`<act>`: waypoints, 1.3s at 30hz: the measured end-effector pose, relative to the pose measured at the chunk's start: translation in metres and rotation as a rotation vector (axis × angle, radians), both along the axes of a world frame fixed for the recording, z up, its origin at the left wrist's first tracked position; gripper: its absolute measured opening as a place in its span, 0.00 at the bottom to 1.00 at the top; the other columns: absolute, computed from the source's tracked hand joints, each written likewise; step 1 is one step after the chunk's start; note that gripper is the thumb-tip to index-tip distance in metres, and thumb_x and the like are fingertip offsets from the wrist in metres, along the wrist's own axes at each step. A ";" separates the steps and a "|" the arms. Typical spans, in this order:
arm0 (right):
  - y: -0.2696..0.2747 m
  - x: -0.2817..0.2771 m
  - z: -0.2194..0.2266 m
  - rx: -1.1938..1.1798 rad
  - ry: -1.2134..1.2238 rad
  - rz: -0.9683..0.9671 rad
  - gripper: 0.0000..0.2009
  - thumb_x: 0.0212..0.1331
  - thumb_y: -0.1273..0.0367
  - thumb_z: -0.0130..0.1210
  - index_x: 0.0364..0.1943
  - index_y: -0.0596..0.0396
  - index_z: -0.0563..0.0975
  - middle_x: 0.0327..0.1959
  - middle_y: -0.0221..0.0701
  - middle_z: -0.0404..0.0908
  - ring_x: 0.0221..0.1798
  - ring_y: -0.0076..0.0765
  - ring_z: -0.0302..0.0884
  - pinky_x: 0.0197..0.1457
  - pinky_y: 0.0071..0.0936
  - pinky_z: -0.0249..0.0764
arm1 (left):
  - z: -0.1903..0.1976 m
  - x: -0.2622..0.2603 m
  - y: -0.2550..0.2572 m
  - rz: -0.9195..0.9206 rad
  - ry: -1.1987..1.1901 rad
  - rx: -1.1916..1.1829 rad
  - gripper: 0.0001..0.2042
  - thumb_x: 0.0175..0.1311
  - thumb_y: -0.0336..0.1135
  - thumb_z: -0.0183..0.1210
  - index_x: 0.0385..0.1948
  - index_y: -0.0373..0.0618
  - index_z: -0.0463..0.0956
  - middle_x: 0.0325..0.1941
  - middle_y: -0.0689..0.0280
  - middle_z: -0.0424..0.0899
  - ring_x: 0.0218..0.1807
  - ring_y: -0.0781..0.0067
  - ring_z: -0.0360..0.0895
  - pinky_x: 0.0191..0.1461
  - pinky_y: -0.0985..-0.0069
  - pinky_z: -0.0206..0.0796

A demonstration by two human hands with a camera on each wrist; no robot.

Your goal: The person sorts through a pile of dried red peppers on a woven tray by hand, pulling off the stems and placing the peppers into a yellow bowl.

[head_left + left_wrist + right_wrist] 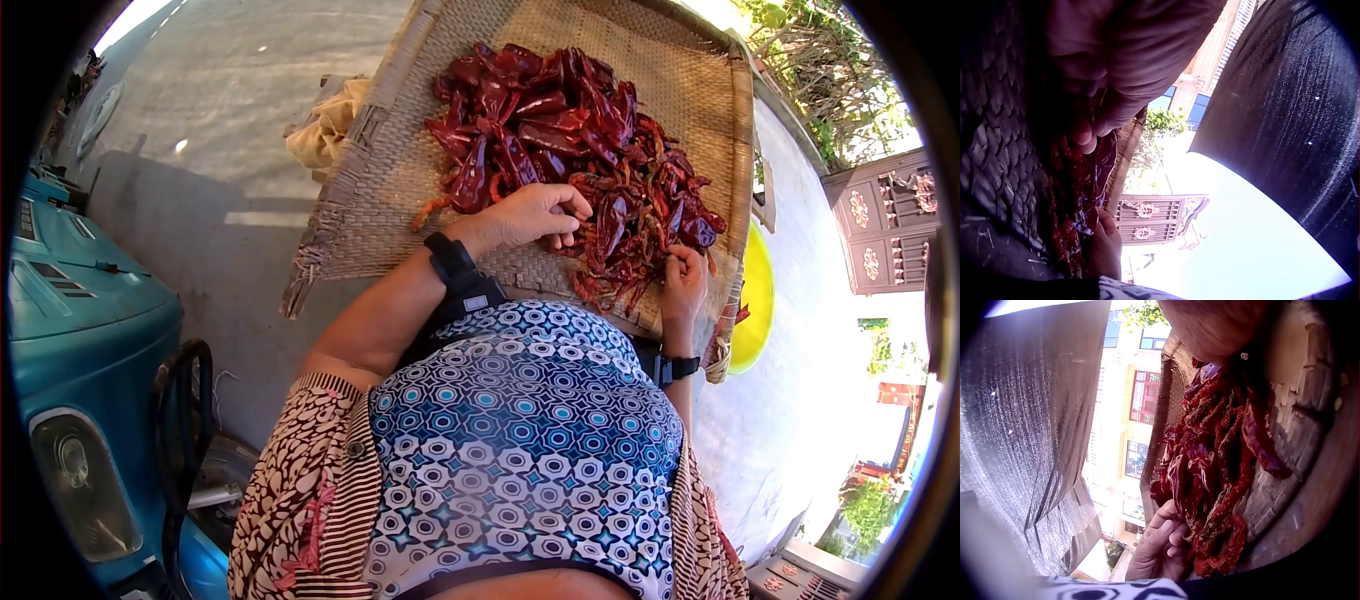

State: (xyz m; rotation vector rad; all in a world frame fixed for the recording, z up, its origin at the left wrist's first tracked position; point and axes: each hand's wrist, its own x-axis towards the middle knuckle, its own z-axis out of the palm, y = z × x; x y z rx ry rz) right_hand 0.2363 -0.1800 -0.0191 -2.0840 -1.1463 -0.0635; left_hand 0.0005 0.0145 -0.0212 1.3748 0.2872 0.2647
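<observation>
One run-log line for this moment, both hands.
left hand: fingers curled at dried red chilies | right hand: pinching chili at pile edge | woven tray: holds pile | yellow basin: beside tray

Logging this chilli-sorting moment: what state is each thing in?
Dried red chillies: heaped loose on the tray.
Woven bamboo winnowing tray: lying flat, chillies on it.
Left hand: fingers curled, resting on the chillies.
Right hand: pinching chillies at the heap's near edge.

Sunlit concrete ground (230, 130), teal vehicle (80, 330) at left, carved wooden gate (885, 225) & greenery (825, 90) at right.
</observation>
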 end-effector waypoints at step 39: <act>0.001 0.004 -0.005 0.007 -0.082 0.010 0.07 0.57 0.76 0.53 0.37 0.55 0.80 0.38 0.34 0.76 0.40 0.34 0.74 0.45 0.26 0.71 | -0.005 0.001 0.001 -0.002 0.006 0.005 0.14 0.67 0.29 0.54 0.53 0.38 0.72 0.38 0.66 0.80 0.36 0.81 0.79 0.38 0.82 0.74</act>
